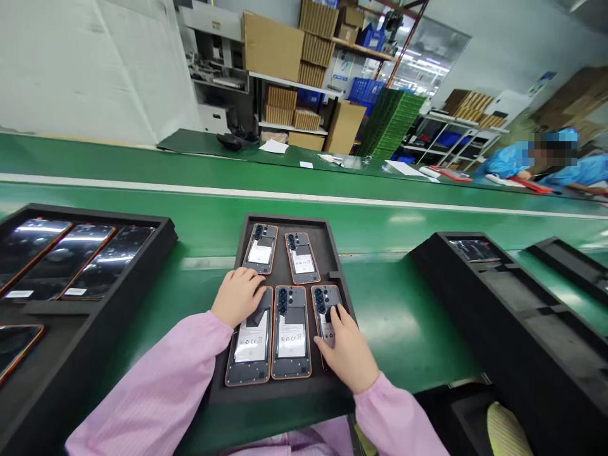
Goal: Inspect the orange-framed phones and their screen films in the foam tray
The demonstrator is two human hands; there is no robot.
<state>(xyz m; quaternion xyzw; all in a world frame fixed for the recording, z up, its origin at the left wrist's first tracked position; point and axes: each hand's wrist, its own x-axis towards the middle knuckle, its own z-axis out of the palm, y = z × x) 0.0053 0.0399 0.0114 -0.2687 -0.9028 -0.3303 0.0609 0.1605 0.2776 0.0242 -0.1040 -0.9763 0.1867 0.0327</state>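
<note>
A black foam tray (304, 221) lies in front of me with several phones in it, back covers off, batteries and camera lenses showing, orange frames. My left hand (239, 296) rests over the top of the front-left phone (249, 370), fingers bent round its upper end. The front-middle phone (291, 367) lies between my hands, untouched. My right hand (348, 347) is on the front-right phone (324, 297), thumb by its left edge and fingers over its upper part; the hand hides much of it. Behind are a back-left phone (261, 250) and a back-right phone (303, 258).
At left a foam tray (164, 234) holds several phones, screens up. At right another foam tray (439, 278) holds one phone (474, 249). Beneath is a green work surface (389, 316). A co-worker in blue (510, 158) sits at the far right; shelves with boxes (280, 104) stand behind.
</note>
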